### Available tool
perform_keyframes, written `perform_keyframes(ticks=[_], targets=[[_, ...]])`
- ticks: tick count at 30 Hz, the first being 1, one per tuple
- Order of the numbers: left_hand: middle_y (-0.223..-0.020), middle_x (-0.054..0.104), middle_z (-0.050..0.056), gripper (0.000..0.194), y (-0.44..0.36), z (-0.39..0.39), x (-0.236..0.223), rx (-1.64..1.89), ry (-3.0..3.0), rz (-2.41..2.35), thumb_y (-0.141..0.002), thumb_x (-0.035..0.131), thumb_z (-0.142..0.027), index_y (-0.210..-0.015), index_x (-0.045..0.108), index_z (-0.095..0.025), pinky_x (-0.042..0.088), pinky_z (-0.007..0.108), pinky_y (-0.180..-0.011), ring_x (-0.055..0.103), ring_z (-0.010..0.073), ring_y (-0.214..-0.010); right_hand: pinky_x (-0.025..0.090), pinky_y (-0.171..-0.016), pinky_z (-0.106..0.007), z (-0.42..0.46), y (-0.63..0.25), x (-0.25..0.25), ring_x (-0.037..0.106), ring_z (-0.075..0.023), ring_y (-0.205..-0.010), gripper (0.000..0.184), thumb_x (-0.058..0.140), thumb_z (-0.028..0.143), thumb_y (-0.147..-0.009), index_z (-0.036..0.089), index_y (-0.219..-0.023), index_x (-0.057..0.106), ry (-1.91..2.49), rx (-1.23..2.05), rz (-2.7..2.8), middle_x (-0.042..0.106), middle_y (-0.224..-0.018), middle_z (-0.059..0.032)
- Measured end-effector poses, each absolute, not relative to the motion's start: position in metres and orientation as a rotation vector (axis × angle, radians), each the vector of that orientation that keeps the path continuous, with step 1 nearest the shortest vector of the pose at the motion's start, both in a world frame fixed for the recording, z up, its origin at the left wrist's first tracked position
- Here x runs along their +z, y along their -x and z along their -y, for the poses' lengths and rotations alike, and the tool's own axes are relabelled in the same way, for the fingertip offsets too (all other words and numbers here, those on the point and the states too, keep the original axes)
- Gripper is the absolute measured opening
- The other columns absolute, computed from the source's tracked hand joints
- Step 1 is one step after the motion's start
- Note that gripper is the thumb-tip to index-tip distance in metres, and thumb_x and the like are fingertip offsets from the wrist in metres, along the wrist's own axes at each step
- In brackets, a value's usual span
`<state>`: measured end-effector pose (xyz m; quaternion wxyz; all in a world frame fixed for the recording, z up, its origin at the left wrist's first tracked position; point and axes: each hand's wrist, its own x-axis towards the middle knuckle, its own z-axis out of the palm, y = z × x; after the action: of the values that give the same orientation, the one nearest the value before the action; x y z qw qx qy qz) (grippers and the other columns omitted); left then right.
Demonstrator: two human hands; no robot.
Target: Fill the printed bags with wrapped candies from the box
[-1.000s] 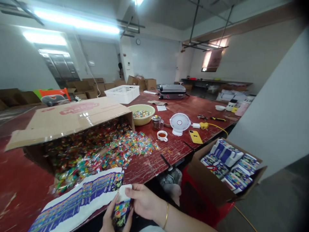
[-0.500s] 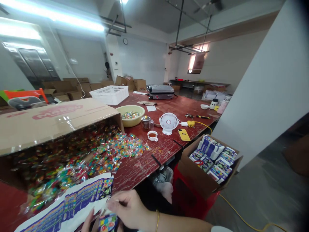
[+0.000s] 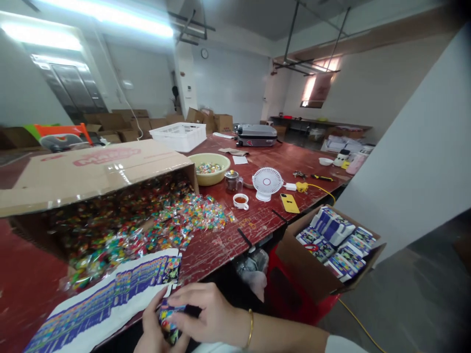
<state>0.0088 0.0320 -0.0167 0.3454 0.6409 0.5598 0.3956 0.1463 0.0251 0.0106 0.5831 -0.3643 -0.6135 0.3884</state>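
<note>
text: none legible | carton (image 3: 99, 169) red print blurred

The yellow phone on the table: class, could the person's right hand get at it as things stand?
Probably not at once: the right hand is busy holding a small printed box, though nothing blocks the way to the yellow phone.

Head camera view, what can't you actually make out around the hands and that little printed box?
- Small printed box, head view: mostly covered by the right hand and left hand; its print is blurred.
- Left hand: cut off by the bottom edge.
- Cardboard box of candies: its inside is in shadow and its left end is out of frame.
- Wall clock: too small to read.
</note>
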Motion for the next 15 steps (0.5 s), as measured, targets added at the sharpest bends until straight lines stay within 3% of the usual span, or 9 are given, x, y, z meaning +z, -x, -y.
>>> perform_keyframes(ticks=[3,7,10,13,15], targets=[[-0.099,0.065,0.007,0.081,-0.008,-0.040,-0.012,1.110,-1.302,-1.393,-0.057,0.069,-0.049,-0.127,0.037,-0.023,0.054,0.034,-0.067,0.066,0.0228,-0.077,0.050,-0.080,-0.033,-0.022,-0.148,0.013,0.064,-0.0210,-0.091,0.016,0.061,0.025,-0.080,0.019,-0.093,0.068,0.939,0.758,1.372,0.069,-0.097,-0.0101],[-0.086,0.065,0.009,0.048,-0.011,-0.046,-0.004,1.039,-0.715,-1.196,-0.075,0.051,-0.057,-0.103,0.054,-0.018,0.054,0.033,-0.068,0.065,0.0198,-0.077,0.047,-0.085,-0.036,-0.018,-0.140,-0.002,0.059,-0.0202,-0.098,0.014,0.054,0.017,-0.083,0.022,-0.091,0.063,0.957,0.540,1.474,0.063,-0.104,-0.0104],[-0.074,0.062,0.003,0.027,-0.013,-0.042,0.003,0.952,-0.350,-0.989,-0.074,0.060,-0.037,-0.091,0.057,-0.016,0.054,0.030,-0.068,0.062,0.0145,-0.067,0.043,-0.093,-0.036,-0.035,-0.151,-0.017,0.056,-0.0212,-0.103,0.013,0.059,0.022,-0.078,0.023,-0.090,0.064,0.919,0.530,1.747,0.063,-0.103,-0.0085],[-0.058,0.052,-0.007,0.030,-0.015,-0.036,0.007,1.094,-0.354,-1.021,-0.068,0.068,-0.026,-0.093,0.054,-0.019,0.054,0.028,-0.064,0.052,0.0083,-0.054,0.035,-0.102,-0.035,-0.084,-0.189,-0.028,0.048,-0.0208,-0.114,0.021,0.056,0.019,-0.077,0.020,-0.098,0.062,1.440,0.469,1.491,0.060,-0.113,-0.0088],[-0.055,0.049,-0.009,0.037,-0.017,-0.032,0.009,1.176,-0.562,-1.105,-0.065,0.072,-0.033,-0.093,0.052,-0.020,0.054,0.027,-0.061,0.047,0.0067,-0.050,0.024,-0.107,-0.042,-0.124,-0.221,-0.034,0.034,-0.0261,-0.128,0.039,0.053,0.008,-0.073,0.010,-0.112,0.056,1.594,0.470,1.380,0.048,-0.129,-0.0183]])
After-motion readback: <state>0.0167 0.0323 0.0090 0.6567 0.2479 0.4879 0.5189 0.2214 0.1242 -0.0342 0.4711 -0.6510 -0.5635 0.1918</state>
